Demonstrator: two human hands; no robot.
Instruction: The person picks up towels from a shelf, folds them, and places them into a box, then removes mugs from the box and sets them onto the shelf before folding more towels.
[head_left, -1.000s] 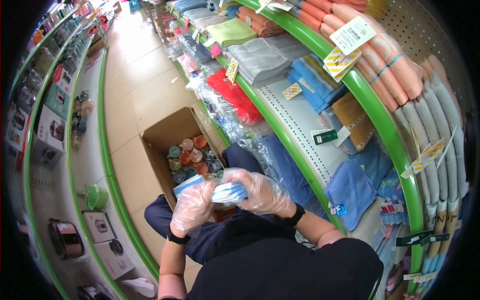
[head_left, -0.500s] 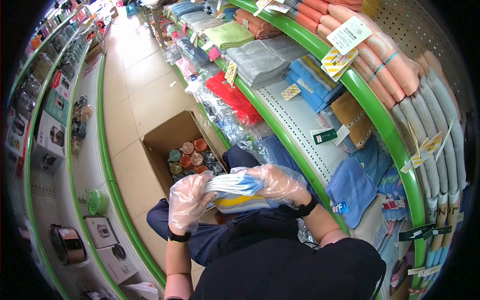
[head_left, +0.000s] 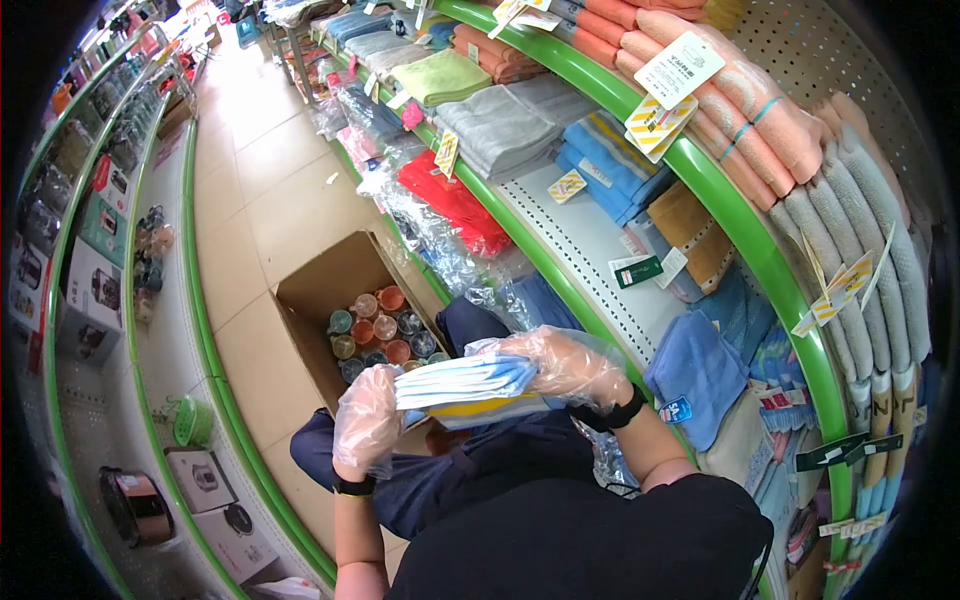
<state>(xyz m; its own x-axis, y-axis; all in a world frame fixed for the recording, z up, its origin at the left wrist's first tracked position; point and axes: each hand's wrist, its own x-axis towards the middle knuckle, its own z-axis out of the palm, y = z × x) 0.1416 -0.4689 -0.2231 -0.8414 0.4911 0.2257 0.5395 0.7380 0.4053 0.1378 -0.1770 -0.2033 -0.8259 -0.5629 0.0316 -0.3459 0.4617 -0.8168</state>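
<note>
Both hands are in clear plastic gloves and hold a folded white-and-blue towel above my lap, its layered edges facing up. My left hand grips the white end. At the blue end my right hand is closed round the layers, its fingertips partly hidden by the loose glove. Just below, across my lap, lies a blue towel with a yellow stripe, partly covered by the folded one.
An open cardboard box with several coloured glass cups stands on the floor ahead. Green-edged shelves on the right carry grey towels and a blue cloth. Boxed appliances and a green basket occupy the left shelves.
My left hand has shifted to the towel's white end, and more of its layers show between my hands. My right hand has moved slightly right. The camera view has shifted a little.
</note>
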